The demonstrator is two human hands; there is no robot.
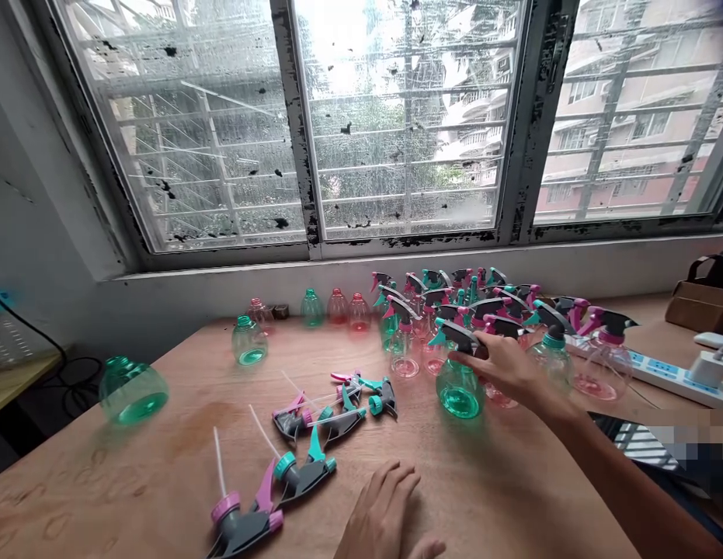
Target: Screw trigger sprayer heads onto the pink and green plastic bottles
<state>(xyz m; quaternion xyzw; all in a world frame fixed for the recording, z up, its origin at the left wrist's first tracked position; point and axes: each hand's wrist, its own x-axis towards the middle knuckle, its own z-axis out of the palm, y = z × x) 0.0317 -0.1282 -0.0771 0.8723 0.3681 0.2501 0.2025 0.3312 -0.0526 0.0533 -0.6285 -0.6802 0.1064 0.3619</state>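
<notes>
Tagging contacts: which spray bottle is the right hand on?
The green bottle frontmost in the cluster: the right hand holds its grey spray head; the cluster's others stand farther back.

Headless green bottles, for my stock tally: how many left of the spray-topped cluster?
3: first bottle at far left, second bottle farther back, third bottle near the wall.
</notes>
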